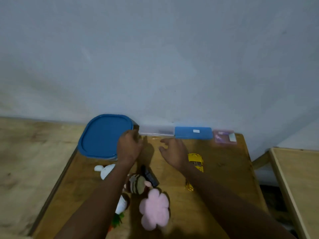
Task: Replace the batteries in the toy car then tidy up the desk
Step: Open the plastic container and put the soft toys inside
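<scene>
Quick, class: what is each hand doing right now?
Left hand: fingers curled, blurred; cannot tell if it holds anything.
Right hand: open, holding nothing.

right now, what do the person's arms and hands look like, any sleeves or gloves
Both forearms are bare, no sleeves in view. The left hand and right hand wear no gloves; no watch or ring shows, though the picture is blurred.

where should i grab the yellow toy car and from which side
Probably pinch the yellow toy car across its two long sides, near the middle, coming down from above. It lies flat on the desk with its length running away from you, so the narrow width suits a thumb-and-fingers grip. The right hand is nearest.
</scene>
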The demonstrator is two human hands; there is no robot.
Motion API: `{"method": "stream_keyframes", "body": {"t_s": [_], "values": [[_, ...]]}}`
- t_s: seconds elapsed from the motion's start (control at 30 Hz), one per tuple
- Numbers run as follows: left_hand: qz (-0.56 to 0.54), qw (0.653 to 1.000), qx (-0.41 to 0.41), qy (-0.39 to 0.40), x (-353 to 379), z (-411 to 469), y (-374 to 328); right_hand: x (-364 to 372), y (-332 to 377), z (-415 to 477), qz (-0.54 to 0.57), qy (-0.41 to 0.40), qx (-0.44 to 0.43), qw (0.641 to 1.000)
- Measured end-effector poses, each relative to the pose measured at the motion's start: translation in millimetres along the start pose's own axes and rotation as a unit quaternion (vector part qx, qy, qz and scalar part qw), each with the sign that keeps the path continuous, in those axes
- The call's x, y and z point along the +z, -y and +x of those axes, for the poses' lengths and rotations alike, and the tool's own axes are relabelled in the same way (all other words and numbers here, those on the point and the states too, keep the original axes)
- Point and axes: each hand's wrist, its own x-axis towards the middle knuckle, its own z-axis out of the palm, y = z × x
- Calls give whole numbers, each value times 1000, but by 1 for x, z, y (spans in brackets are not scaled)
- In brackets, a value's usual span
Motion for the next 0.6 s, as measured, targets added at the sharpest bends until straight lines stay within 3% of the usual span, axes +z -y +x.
{"method": "stream_keyframes", "body": {"t_s": [0.23,0.4,0.6], "values": [[7,999,-37,-21,-65,27,50,29,65,-1,64,42,33,996],[36,997,-63,-13,-100,60,116,67,121,16,145,32,132,980],[52,992,-113,35,-116,92,180,98,148,21,133,16,184,974]]}}
